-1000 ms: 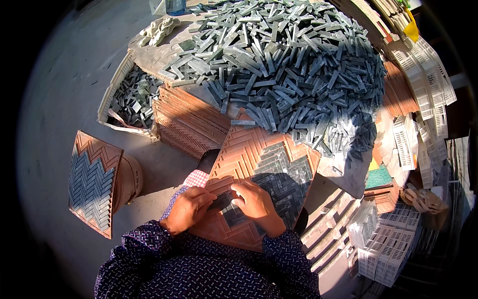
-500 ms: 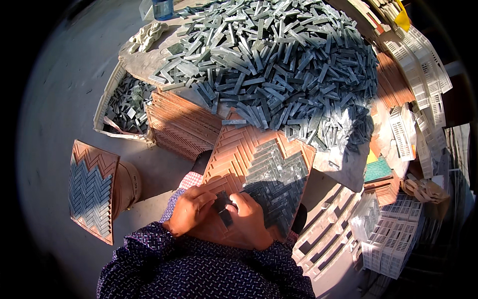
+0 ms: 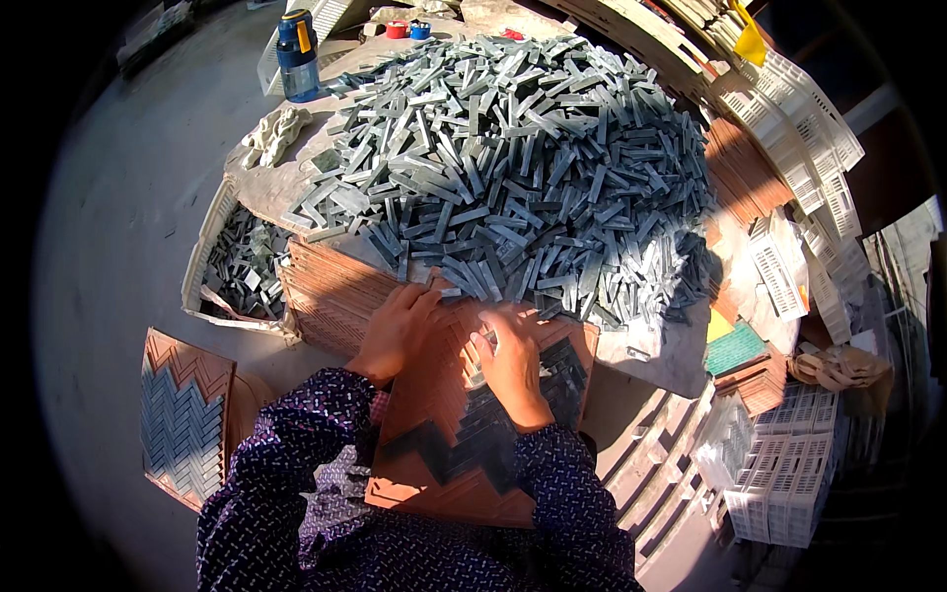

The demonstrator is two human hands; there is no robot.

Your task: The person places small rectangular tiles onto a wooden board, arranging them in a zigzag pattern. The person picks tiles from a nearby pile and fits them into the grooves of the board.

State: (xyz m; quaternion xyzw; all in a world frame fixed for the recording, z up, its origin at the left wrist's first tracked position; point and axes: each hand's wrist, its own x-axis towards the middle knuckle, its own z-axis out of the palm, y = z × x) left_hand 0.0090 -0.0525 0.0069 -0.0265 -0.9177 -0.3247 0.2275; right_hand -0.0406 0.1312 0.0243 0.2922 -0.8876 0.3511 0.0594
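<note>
A terracotta-coloured herringbone board (image 3: 419,400) rests on my lap, its grooves partly filled with dark stone strips (image 3: 469,449) in a zigzag band. My left hand (image 3: 397,331) reaches over its far left part, fingers stretched toward the far edge. Beside those fingertips lies a single grey strip (image 3: 450,292); whether they touch it I cannot tell. My right hand (image 3: 515,373) is over the board's right half, thumb apart from the fingers, nothing visible in it. It covers part of the laid strips. Past the board spreads a large heap of loose grey-green stone strips (image 3: 493,168).
Left of the heap stands a white crate (image 3: 209,237) of dark pieces beside stacked terracotta boards (image 3: 321,286). Another partly filled board (image 3: 182,419) leans at far left. Gloves (image 3: 274,136) and a blue bottle (image 3: 298,59) lie beyond. White crates (image 3: 779,483) and a pallet (image 3: 661,464) are right.
Both hands have moved from the board's near part toward its far edge and come apart. The near zigzag band is now uncovered. The view has shifted, showing more of the far table.
</note>
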